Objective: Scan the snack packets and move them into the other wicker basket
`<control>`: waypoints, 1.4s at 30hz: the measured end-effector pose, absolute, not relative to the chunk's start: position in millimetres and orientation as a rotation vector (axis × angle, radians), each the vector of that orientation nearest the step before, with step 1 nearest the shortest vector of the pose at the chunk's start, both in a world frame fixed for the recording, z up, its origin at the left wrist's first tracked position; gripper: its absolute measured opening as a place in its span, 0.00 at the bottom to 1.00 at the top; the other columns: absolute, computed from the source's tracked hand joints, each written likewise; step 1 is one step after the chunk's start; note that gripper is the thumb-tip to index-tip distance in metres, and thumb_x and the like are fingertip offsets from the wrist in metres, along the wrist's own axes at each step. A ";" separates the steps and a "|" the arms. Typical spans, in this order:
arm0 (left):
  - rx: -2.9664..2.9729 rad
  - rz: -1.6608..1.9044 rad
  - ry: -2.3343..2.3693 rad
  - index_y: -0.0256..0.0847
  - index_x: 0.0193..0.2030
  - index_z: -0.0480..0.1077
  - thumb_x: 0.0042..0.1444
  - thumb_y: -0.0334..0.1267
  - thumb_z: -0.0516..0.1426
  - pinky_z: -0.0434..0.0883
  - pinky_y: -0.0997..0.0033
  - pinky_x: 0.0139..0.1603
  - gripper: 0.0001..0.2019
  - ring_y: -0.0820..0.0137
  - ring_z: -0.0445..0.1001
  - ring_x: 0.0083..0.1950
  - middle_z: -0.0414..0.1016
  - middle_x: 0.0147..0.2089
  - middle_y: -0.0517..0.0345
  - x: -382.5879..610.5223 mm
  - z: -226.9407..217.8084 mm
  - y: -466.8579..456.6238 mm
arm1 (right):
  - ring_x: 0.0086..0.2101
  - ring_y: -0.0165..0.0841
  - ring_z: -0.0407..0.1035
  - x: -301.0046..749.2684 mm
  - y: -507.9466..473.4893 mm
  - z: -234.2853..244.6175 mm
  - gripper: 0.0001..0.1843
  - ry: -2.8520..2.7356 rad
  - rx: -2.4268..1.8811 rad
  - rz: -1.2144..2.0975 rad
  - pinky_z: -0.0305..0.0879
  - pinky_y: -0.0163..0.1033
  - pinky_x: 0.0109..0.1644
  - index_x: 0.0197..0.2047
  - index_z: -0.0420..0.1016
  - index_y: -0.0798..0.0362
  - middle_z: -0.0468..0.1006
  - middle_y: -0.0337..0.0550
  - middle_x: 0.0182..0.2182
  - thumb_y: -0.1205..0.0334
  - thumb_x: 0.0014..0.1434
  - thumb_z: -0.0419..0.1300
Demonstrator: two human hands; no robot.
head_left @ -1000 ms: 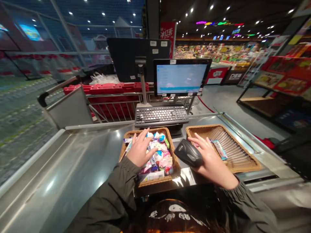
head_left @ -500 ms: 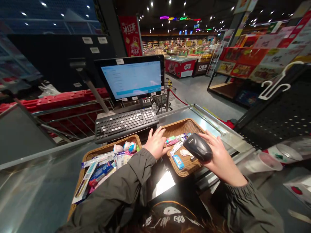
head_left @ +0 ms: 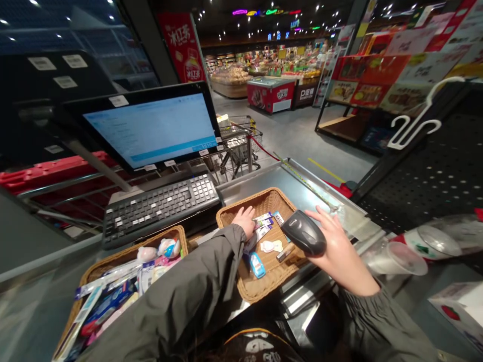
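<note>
My right hand [head_left: 334, 249] grips a black barcode scanner [head_left: 304, 232] over the near right corner of a wicker basket [head_left: 264, 198]. My left hand [head_left: 244, 221] reaches inside that basket, fingers curled on a small wrapped packet [head_left: 263, 221]. Other small packets lie in the basket, among them a blue one [head_left: 257, 264] and a white one [head_left: 270, 246]. A second wicker basket [head_left: 113, 261] at my left is heaped with wrapped snacks [head_left: 154, 254].
A black keyboard [head_left: 160, 206] and a lit touchscreen [head_left: 151, 128] stand behind the baskets on the steel checkout counter [head_left: 298, 183]. Clear plastic cups [head_left: 400, 256] lie at the right. A shopping cart [head_left: 237, 138] and shelves stand beyond.
My left hand left the full basket, crossed to the right basket and set down inside it. The view swung right. My right hand kept hold of the scanner.
</note>
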State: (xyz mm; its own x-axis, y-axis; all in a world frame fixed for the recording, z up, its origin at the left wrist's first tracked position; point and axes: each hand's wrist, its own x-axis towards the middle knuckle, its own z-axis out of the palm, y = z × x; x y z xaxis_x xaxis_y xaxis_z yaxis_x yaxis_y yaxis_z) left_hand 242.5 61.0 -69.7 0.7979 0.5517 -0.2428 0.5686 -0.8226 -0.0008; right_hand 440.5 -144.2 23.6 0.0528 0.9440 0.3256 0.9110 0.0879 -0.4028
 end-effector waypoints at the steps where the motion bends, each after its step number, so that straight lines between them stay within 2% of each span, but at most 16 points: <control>1: 2.904 -0.386 0.904 0.36 0.45 0.78 0.53 0.36 0.59 0.44 0.47 0.73 0.14 0.52 0.49 0.73 0.55 0.72 0.42 247.4 -77.4 63.6 | 0.67 0.56 0.48 443.5 -142.6 22.8 0.23 -1.852 -1.821 0.095 0.42 0.71 0.67 0.55 0.71 0.52 0.66 0.54 0.61 0.58 0.55 0.61; 3: 2.886 -0.434 0.912 0.36 0.47 0.78 0.55 0.36 0.57 0.45 0.49 0.72 0.14 0.54 0.49 0.73 0.54 0.72 0.42 254.8 -92.9 67.4 | 0.67 0.55 0.48 448.6 -139.1 21.2 0.23 -1.846 -1.820 0.122 0.42 0.71 0.67 0.54 0.71 0.51 0.66 0.55 0.61 0.56 0.56 0.61; 5: 2.863 -0.468 0.943 0.38 0.52 0.75 0.57 0.37 0.54 0.47 0.48 0.72 0.18 0.55 0.50 0.73 0.54 0.72 0.44 259.6 -107.8 69.6 | 0.67 0.55 0.48 452.8 -135.2 19.2 0.22 -1.847 -1.818 0.145 0.41 0.71 0.68 0.55 0.71 0.51 0.66 0.55 0.61 0.56 0.57 0.60; 8: 2.831 -0.506 0.992 0.42 0.60 0.69 0.56 0.39 0.55 0.48 0.46 0.71 0.24 0.53 0.49 0.73 0.52 0.73 0.47 264.1 -126.2 71.0 | 0.67 0.54 0.48 458.9 -129.2 15.2 0.24 -1.854 -1.813 0.178 0.40 0.70 0.68 0.56 0.70 0.50 0.66 0.55 0.61 0.57 0.56 0.61; 10: 2.820 -0.527 1.011 0.44 0.62 0.67 0.56 0.38 0.55 0.46 0.45 0.71 0.25 0.53 0.48 0.74 0.50 0.74 0.48 266.1 -134.2 71.6 | 0.67 0.54 0.48 462.9 -125.3 12.2 0.25 -1.855 -1.810 0.197 0.40 0.70 0.68 0.57 0.69 0.50 0.66 0.54 0.62 0.57 0.56 0.61; 15: 2.813 -0.536 1.033 0.49 0.59 0.70 0.55 0.38 0.57 0.46 0.39 0.70 0.23 0.51 0.46 0.74 0.47 0.75 0.50 264.5 -137.9 78.1 | 0.67 0.54 0.47 470.8 -118.3 7.4 0.27 -1.860 -1.811 0.233 0.41 0.70 0.68 0.58 0.68 0.50 0.66 0.54 0.62 0.57 0.55 0.61; 18: 2.818 -0.556 0.972 0.48 0.48 0.77 0.49 0.39 0.62 0.46 0.40 0.70 0.17 0.51 0.46 0.74 0.47 0.75 0.53 260.8 -134.9 83.1 | 0.68 0.53 0.47 472.8 -115.7 7.1 0.27 -1.864 -1.817 0.239 0.41 0.70 0.68 0.58 0.68 0.51 0.66 0.54 0.62 0.58 0.55 0.60; 20: 2.823 -0.569 0.938 0.44 0.42 0.78 0.44 0.38 0.65 0.44 0.41 0.71 0.15 0.50 0.47 0.74 0.49 0.74 0.50 260.5 -134.3 83.6 | 0.68 0.53 0.47 473.0 -114.5 7.3 0.27 -1.870 -1.813 0.247 0.42 0.70 0.68 0.58 0.68 0.51 0.66 0.54 0.62 0.58 0.55 0.60; 22: 2.833 -0.551 0.936 0.39 0.43 0.78 0.46 0.36 0.64 0.43 0.42 0.71 0.15 0.51 0.48 0.73 0.52 0.73 0.43 262.8 -135.6 81.6 | 0.68 0.53 0.47 472.9 -113.8 7.5 0.27 -1.872 -1.804 0.252 0.42 0.70 0.68 0.59 0.67 0.50 0.65 0.54 0.62 0.58 0.55 0.60; 24: 2.842 -0.506 0.948 0.36 0.46 0.78 0.54 0.35 0.59 0.42 0.43 0.72 0.14 0.53 0.49 0.74 0.56 0.71 0.39 266.5 -138.1 78.9 | 0.68 0.53 0.46 472.5 -113.7 7.4 0.28 -1.874 -1.796 0.252 0.41 0.69 0.68 0.59 0.66 0.50 0.65 0.53 0.63 0.57 0.55 0.60; 27: 2.845 -0.451 0.956 0.37 0.49 0.77 0.60 0.32 0.51 0.40 0.44 0.72 0.16 0.56 0.50 0.73 0.61 0.68 0.40 270.3 -141.1 76.5 | 0.68 0.53 0.46 471.3 -114.7 6.8 0.28 -1.868 -1.797 0.240 0.40 0.69 0.68 0.60 0.66 0.50 0.65 0.53 0.63 0.57 0.55 0.60; 30: 2.845 -0.420 0.952 0.39 0.48 0.77 0.58 0.31 0.52 0.42 0.42 0.72 0.16 0.54 0.51 0.73 0.63 0.67 0.41 271.1 -139.5 76.0 | 0.68 0.53 0.47 469.1 -116.5 6.9 0.27 -1.861 -1.800 0.220 0.40 0.69 0.68 0.59 0.67 0.50 0.66 0.53 0.62 0.57 0.56 0.60; 33: 2.850 -0.387 0.888 0.38 0.41 0.79 0.51 0.36 0.58 0.43 0.42 0.72 0.12 0.51 0.52 0.71 0.68 0.63 0.42 274.5 -129.3 73.1 | 0.68 0.53 0.47 466.8 -118.8 9.1 0.26 -1.855 -1.802 0.213 0.40 0.69 0.68 0.58 0.67 0.50 0.66 0.53 0.62 0.57 0.56 0.60; 35: 2.858 -0.346 0.852 0.39 0.39 0.78 0.48 0.39 0.61 0.42 0.41 0.72 0.12 0.51 0.52 0.71 0.67 0.63 0.41 279.2 -115.3 68.2 | 0.68 0.53 0.47 466.3 -121.0 11.6 0.25 -1.841 -1.795 0.207 0.40 0.69 0.68 0.58 0.67 0.50 0.66 0.53 0.62 0.57 0.57 0.60; 38: 2.880 -0.154 0.835 0.39 0.41 0.77 0.48 0.41 0.59 0.40 0.38 0.71 0.14 0.50 0.52 0.71 0.63 0.65 0.43 285.5 -80.2 57.0 | 0.67 0.53 0.48 466.9 -124.5 15.3 0.26 -1.795 -1.769 0.160 0.41 0.69 0.68 0.58 0.66 0.49 0.67 0.53 0.61 0.54 0.58 0.60; 42: 2.949 0.205 0.880 0.38 0.41 0.75 0.52 0.38 0.56 0.37 0.40 0.73 0.12 0.51 0.61 0.65 0.69 0.57 0.44 279.4 -14.2 42.9 | 0.67 0.54 0.48 463.2 -127.1 19.6 0.27 -1.748 -1.721 0.067 0.42 0.69 0.68 0.58 0.65 0.50 0.66 0.55 0.61 0.53 0.58 0.61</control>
